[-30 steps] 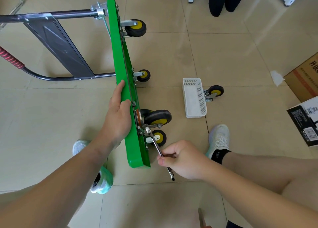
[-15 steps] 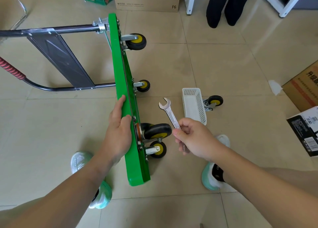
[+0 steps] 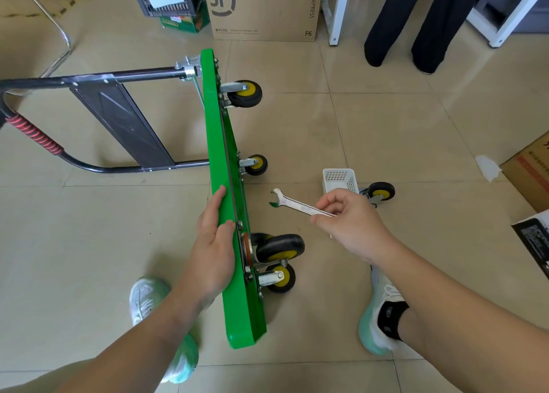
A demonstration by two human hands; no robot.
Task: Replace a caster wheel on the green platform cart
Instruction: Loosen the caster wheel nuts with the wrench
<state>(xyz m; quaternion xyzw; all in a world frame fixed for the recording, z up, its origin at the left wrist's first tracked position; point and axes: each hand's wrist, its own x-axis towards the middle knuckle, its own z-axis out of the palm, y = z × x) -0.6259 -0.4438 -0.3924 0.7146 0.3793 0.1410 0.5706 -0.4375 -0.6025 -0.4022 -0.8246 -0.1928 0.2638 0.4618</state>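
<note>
- Change: 1 s ago the wrench (image 3: 297, 205) head sat on the caster bracket at lower centre. Now it's off and held up mid-frame, its open end toward the deck but apart from it.
- R hand (image 3: 350, 223) pinches the wrench shank btwn thumb and curled fingers.
- L hand (image 3: 214, 244) hasn't moved. Its fingers are hooked over the top edge of the green platform cart (image 3: 228, 161), steadying it.
- Cart is centre-left, tipped on its long side w/ wheels facing right and handle (image 3: 89, 167) lying out to the left.
- Meaning, prob.: that fastener is finished or the tool is being re-set, can't tell which. The big caster (image 3: 279, 248) and small caster (image 3: 279, 278) at the lower end are both on the deck.
- Loose caster wheel (image 3: 381, 191) lies centre-right, just beside the white basket (image 3: 338, 178). Old or new, can't tell.
- Room: bare tile btwn cart underside and basket leaves swing space for the wrench.
- Edges: cart balances on a narrow edge, so L grip matters. Shoes sit either side at the bottom, a box (image 3: 531, 167) at right edge, and another person's legs (image 3: 416, 21) upper right.
</note>
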